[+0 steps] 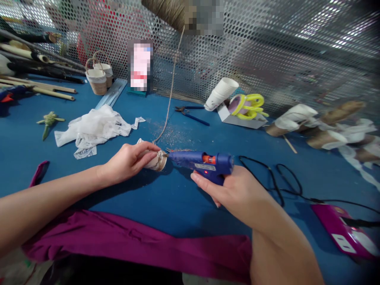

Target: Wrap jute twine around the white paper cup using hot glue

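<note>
My left hand (130,160) grips a small white paper cup (154,162) that lies on its side, fingers over its top. Brownish twine wraps part of the cup near its right end. A strand of twine (171,87) runs from my fingertips up to a large spool (168,12). In my right hand (225,188) is a blue hot glue gun (198,162) with a lit red light. Its nozzle points left and meets or almost meets the cup's twined end; I cannot tell which.
Behind stand two twine-covered cups with handles (97,81), pliers (191,114), stacked paper cups (221,93) and scissors with yellow handles (252,105). White lace (95,124) lies at the left. A black cord (267,174) and a magenta power strip (341,229) are at the right.
</note>
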The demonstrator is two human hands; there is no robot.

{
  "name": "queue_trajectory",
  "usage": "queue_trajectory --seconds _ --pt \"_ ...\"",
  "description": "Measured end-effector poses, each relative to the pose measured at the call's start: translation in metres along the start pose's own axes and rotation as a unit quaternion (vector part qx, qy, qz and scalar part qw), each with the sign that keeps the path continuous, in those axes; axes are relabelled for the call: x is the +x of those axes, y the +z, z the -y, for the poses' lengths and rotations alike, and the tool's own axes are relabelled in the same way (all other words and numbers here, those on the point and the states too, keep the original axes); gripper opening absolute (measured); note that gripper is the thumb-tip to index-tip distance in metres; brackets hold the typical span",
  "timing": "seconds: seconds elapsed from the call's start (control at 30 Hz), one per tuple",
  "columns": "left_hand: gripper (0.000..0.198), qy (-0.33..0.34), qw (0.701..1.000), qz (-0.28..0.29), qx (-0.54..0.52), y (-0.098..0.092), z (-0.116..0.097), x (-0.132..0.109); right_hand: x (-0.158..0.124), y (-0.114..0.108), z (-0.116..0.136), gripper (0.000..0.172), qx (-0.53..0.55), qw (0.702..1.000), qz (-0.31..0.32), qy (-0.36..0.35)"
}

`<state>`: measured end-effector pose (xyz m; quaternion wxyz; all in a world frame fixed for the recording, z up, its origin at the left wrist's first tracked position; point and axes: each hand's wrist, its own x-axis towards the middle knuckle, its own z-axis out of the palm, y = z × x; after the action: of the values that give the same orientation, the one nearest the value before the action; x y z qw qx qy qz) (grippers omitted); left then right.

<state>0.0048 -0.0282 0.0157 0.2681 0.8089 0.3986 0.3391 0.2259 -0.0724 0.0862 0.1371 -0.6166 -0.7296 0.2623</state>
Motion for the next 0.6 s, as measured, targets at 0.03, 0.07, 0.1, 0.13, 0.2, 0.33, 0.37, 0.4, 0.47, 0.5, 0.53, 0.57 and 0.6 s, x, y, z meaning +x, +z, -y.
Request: queue_trajectory --seconds 0.03,0.07,0.1,0.13,0.2,0.33,0.37,0.4,0.47,0.5,0.53,0.57,0.6 --pt "0.026 0.001 1.000 -0.002 0.000 0.0002 0.0002 -0.0001 -0.0003 -0.0003 0.0001 0.044 -0.002 1.000 0.000 -0.002" --pt "0.026 0.003 1.000 -0.003 0.000 0.0005 0.0004 -0.0001 -0.0007 -0.0007 0.0001 0.044 -0.004 1.000 0.000 -0.003" --pt "0.026 0.004 1.000 -0.005 0.000 0.0007 0.0006 -0.0002 -0.0009 -0.0011 0.0001 0.045 -0.006 1.000 0.002 -0.005" --pt "0.026 0.006 1.000 -0.006 0.000 0.0009 0.0007 -0.0002 -0.0012 -0.0014 0.0000 0.045 -0.006 1.000 0.003 -0.005" --pt "0.026 0.007 1.000 -0.007 -0.001 0.0012 0.0009 -0.0004 -0.0014 -0.0017 0.0000 0.046 -0.006 1.000 0.006 -0.004" --pt "0.027 0.001 1.000 -0.002 0.000 0.0012 0.0014 -0.0009 -0.0009 -0.0012 0.0011 0.046 -0.003 1.000 0.004 0.003" --pt "0.027 0.000 1.000 -0.001 0.001 0.0011 0.0016 -0.0010 -0.0007 -0.0009 0.0016 0.046 -0.003 1.000 0.004 0.005" --pt "0.027 -0.001 1.000 -0.001 0.003 0.0011 0.0018 -0.0011 -0.0004 -0.0006 0.0021 0.045 -0.003 1.000 0.003 0.006" --pt "0.027 -0.003 1.000 -0.001 0.004 0.0012 0.0021 -0.0013 -0.0001 -0.0003 0.0030 0.045 -0.002 1.000 0.001 0.009" --pt "0.027 -0.003 1.000 -0.001 0.004 0.0012 0.0023 -0.0014 -0.0001 -0.0003 0.0033 0.045 -0.001 1.000 0.000 0.010" --pt "0.027 -0.002 1.000 -0.001 0.004 0.0012 0.0023 -0.0014 -0.0003 -0.0004 0.0035 0.044 0.000 1.000 -0.001 0.011" --pt "0.027 -0.001 1.000 0.000 0.003 0.0012 0.0024 -0.0014 -0.0005 -0.0005 0.0037 0.044 0.000 1.000 -0.001 0.012" --pt "0.027 0.000 1.000 0.000 0.002 0.0012 0.0024 -0.0014 -0.0010 -0.0007 0.0037 0.044 -0.001 1.000 -0.003 0.013"
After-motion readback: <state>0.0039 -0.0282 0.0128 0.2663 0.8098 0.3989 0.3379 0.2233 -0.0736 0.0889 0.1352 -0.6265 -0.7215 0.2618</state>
